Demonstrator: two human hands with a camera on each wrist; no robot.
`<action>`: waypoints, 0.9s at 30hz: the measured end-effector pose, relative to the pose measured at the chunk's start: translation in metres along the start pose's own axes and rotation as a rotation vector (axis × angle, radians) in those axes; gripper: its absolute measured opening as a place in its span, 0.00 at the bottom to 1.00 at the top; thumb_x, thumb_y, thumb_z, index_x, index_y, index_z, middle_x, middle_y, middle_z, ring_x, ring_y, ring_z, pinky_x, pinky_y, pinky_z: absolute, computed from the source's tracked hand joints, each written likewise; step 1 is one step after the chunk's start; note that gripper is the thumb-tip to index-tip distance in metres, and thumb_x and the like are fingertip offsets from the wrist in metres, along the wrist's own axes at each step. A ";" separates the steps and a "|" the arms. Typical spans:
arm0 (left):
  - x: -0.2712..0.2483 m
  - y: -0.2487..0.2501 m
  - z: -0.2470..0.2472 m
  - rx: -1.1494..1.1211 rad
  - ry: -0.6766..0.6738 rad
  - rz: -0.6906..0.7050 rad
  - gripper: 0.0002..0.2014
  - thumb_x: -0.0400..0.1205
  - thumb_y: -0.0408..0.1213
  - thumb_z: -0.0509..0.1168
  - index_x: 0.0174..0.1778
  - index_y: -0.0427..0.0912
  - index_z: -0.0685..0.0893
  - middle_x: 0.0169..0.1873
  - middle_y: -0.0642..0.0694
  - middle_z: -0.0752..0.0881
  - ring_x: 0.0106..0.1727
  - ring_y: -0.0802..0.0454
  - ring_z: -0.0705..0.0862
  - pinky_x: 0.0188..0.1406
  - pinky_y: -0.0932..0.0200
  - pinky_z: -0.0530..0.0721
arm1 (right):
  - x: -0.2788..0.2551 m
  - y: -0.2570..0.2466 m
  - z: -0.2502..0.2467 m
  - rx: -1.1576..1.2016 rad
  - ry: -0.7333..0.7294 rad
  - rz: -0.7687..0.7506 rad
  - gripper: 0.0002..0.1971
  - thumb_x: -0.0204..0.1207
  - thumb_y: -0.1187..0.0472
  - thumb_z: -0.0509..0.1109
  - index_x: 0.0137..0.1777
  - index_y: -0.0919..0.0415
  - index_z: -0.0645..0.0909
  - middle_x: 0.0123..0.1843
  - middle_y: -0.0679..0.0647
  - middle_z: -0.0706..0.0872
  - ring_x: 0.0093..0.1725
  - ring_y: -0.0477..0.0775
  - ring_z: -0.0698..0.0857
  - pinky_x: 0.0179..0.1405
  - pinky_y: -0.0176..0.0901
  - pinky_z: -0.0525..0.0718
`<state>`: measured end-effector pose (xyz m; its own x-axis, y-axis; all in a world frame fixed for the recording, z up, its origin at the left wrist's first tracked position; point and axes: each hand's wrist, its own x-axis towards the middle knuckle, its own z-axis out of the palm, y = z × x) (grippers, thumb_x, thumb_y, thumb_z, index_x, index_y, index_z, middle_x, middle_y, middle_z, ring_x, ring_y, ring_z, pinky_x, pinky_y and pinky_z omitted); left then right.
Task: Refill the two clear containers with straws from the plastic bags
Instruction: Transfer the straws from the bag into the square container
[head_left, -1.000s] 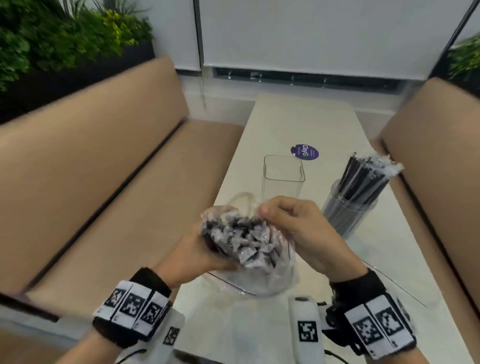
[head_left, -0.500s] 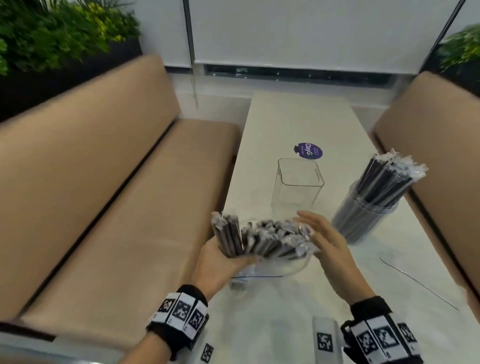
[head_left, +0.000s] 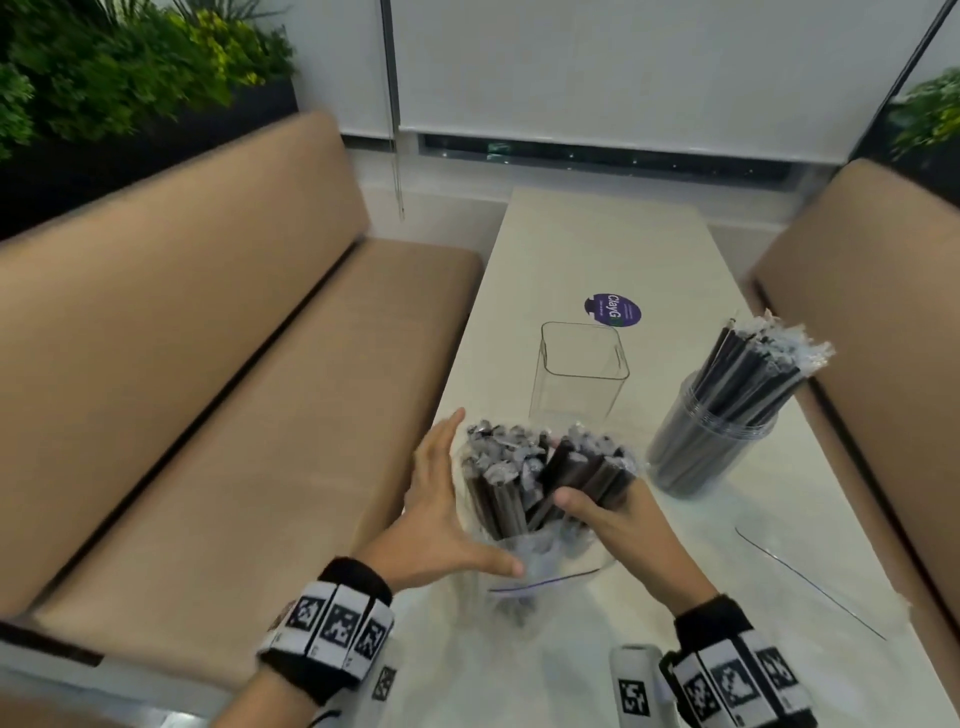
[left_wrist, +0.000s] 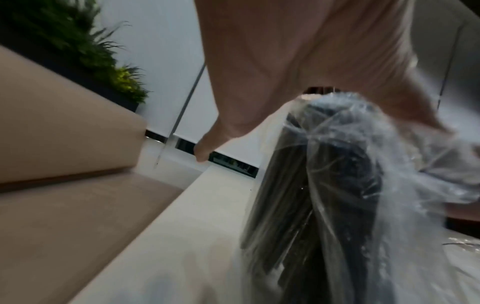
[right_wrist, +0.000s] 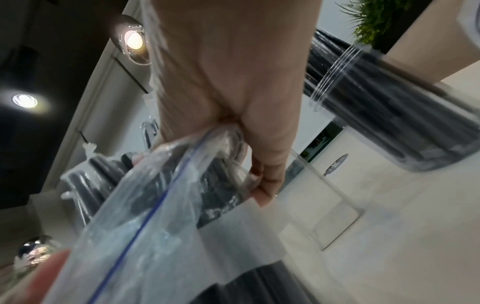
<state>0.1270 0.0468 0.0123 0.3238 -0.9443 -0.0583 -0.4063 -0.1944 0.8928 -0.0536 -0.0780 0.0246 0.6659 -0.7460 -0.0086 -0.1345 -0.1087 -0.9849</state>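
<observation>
While the right hand (head_left: 618, 525) curls its fingers and thumb round a bundle of black wrapped straws (head_left: 545, 480) standing out of a clear plastic bag (head_left: 550, 569), the left hand (head_left: 441, 514) lies spread against the bag's left side, fingers straight and thumb reaching across the bag's lower front. From the right wrist view the right hand (right_wrist: 233, 82) pinches crumpled plastic bag (right_wrist: 145, 216) film together with the straws (right_wrist: 215, 185), the blue zip line running down the bag. From the left wrist view the left hand (left_wrist: 298, 61) arches over the bag (left_wrist: 350, 185), palm touching the film.

Bag and bundle sit above the near end of the pale desk (head_left: 597, 249). Just beyond them stands a square clear container (head_left: 579, 374), upright and holding nothing. To its right, apart from it, a round clear container (head_left: 711, 447) is packed with black straws leaning right. A purple sticker (head_left: 613, 310) lies farther back. Tan benches (head_left: 182, 389) flank the desk on both sides.
</observation>
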 end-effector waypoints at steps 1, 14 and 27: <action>0.005 0.001 0.004 -0.074 -0.064 -0.004 0.69 0.53 0.54 0.86 0.82 0.58 0.44 0.81 0.56 0.56 0.82 0.60 0.58 0.80 0.60 0.62 | 0.001 -0.001 0.003 0.002 -0.017 -0.017 0.21 0.67 0.52 0.77 0.43 0.73 0.82 0.33 0.54 0.87 0.36 0.45 0.86 0.37 0.34 0.83; 0.020 0.045 0.021 -0.479 0.116 -0.019 0.20 0.68 0.23 0.79 0.52 0.47 0.88 0.49 0.47 0.93 0.51 0.55 0.91 0.44 0.65 0.88 | 0.024 -0.049 -0.028 -0.083 0.104 -0.174 0.23 0.73 0.45 0.76 0.65 0.54 0.82 0.58 0.46 0.91 0.60 0.42 0.87 0.59 0.41 0.84; 0.051 -0.001 0.026 -0.333 0.049 -0.106 0.53 0.55 0.44 0.88 0.75 0.51 0.68 0.66 0.49 0.82 0.66 0.56 0.83 0.69 0.50 0.81 | 0.041 0.002 -0.008 -0.069 0.269 -0.043 0.12 0.75 0.51 0.76 0.51 0.58 0.88 0.46 0.55 0.93 0.49 0.55 0.92 0.53 0.65 0.88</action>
<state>0.1213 -0.0082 -0.0030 0.3929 -0.9083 -0.1438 -0.0699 -0.1854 0.9802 -0.0326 -0.1142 0.0233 0.4550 -0.8861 0.0883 -0.1658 -0.1818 -0.9693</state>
